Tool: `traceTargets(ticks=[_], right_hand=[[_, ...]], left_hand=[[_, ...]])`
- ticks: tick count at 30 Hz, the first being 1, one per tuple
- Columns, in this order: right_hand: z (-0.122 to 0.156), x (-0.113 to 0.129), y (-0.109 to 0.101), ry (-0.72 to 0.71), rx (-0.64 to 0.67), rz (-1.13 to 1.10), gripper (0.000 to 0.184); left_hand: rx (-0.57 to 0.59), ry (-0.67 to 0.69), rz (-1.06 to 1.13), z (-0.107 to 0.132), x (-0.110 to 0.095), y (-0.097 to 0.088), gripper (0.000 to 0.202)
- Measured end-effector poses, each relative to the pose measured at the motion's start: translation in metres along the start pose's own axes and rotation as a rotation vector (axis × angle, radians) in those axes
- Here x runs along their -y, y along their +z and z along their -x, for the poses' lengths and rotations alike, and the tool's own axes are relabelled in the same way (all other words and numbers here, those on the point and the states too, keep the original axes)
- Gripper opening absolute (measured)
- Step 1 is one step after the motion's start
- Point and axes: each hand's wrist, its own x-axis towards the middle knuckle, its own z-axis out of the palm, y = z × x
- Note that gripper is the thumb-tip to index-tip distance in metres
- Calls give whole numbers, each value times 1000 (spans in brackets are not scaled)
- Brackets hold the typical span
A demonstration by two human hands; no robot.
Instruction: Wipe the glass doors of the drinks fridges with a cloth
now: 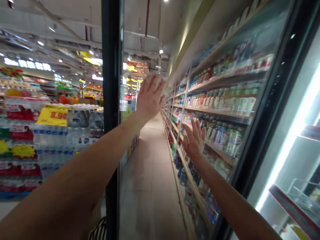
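Observation:
A glass fridge door [150,173] with a black frame [111,100] stands swung out in front of me. My left hand [150,96] is raised high, fingers stretched flat against the glass. Lower and to the right, my right hand [193,138] is spread open, palm on the same glass. Neither hand holds anything. Through the glass I see an aisle floor and long shelves of bottled drinks [220,100].
The lit fridge interior [297,160] with wire shelves lies at the right. Stacked packs of bottled water [50,140] with a yellow 8.90 price sign [53,115] stand at the left. Store displays and ceiling lights fill the background.

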Motion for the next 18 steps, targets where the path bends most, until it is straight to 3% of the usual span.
traceTargets(ticks=[2, 6, 7, 11, 13, 16, 17, 18], right_hand=[[0, -1, 0, 5, 22, 2, 50], [-1, -2, -1, -11, 0, -8, 49], [-1, -1, -2, -10, -17, -15, 50], [0, 0, -1, -12, -68, -35, 54], [0, 0, 0, -21, -73, -35, 54], [-2, 1, 0, -34, -68, -35, 54], [-2, 1, 0, -37, -63, -36, 54], [-2, 2, 0, -38, -63, -37, 54]], left_hand=[[-23, -136, -7, -2, -6, 5, 46], [157, 193, 56, -3, -22, 10, 43], [149, 197, 48, -5, -24, 10, 43], [-114, -122, -43, -15, -23, 8, 43], [-145, 8, -56, -14, -25, 9, 40], [-66, 411, -67, -11, -24, 13, 34], [-70, 431, -79, -11, -21, 13, 34], [-100, 364, -95, -12, -17, 13, 35]])
